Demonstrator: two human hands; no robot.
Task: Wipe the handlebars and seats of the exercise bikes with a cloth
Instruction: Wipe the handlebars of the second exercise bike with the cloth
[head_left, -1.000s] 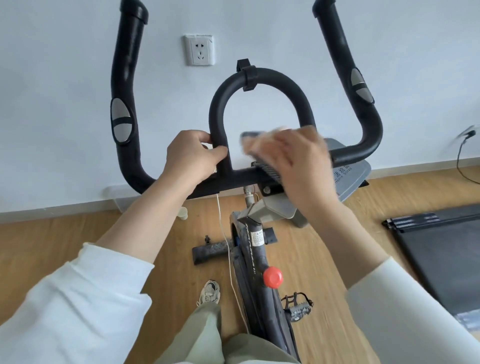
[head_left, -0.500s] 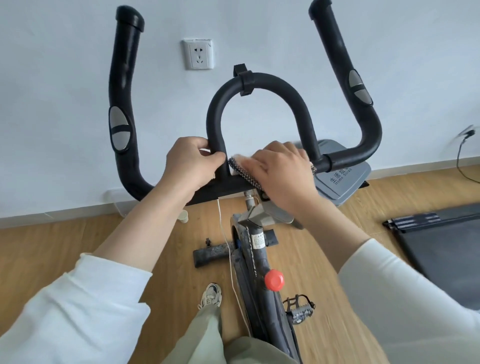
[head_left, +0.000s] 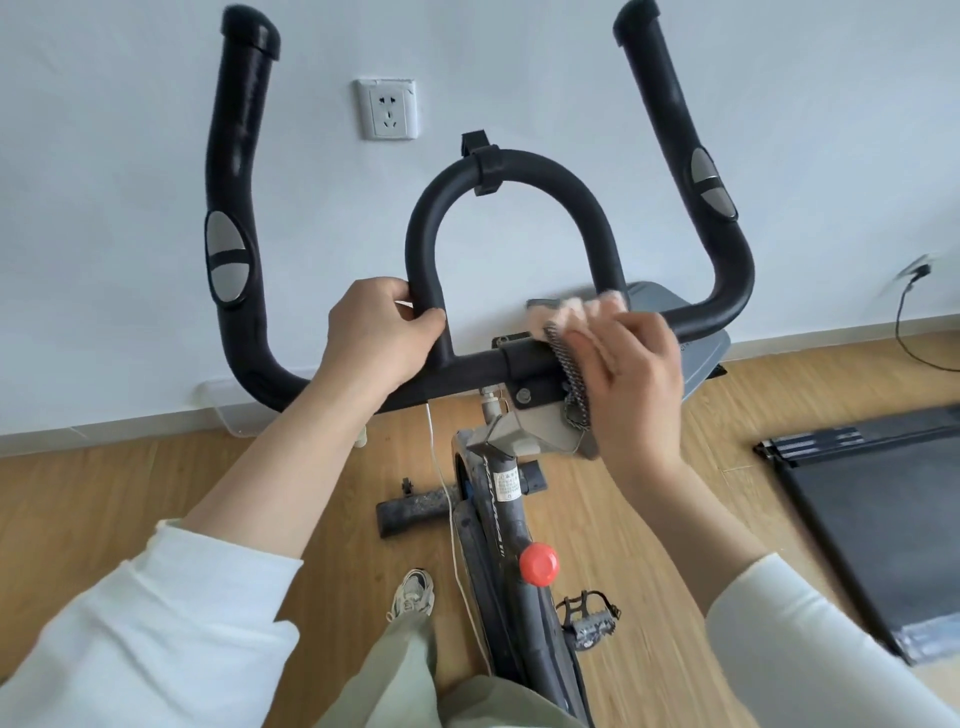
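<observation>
The black foam-padded handlebars (head_left: 228, 182) of a dark-framed exercise bike (head_left: 519, 597) fill the upper half of the view, with two long horns rising at ten and two o'clock and a rounded centre loop (head_left: 519, 171) at twelve. Each horn carries an oval silver grip sensor (head_left: 227, 257). The left hand (head_left: 382, 332) grips the loop's left foot where it meets the straight black crossbar (head_left: 478, 369), fingers and thumb curled round the padding. At three o'clock from it, the right hand (head_left: 631, 374) holds a black-and-white woven cloth (head_left: 569, 374) against the crossbar near the loop's right foot. Its fingers are bent over the fabric and motion-blurred at the tips, and a fold of the cloth hangs over the bar's front. Behind that hand sits a grey plastic plate (head_left: 696, 353); its printing is mostly hidden. A white sticker (head_left: 508, 486) on the stem below the bar bears small dark print, too fine to read, and the pale lettering down the frame tube is also illegible. A round red knob (head_left: 538, 564) sits on the frame at six o'clock, with a black caged pedal (head_left: 589, 621) at five o'clock from it. A white wall socket (head_left: 388, 109) is at eleven o'clock, and a black treadmill deck (head_left: 883, 519) lies on the wooden floor (head_left: 130, 493) at four.
</observation>
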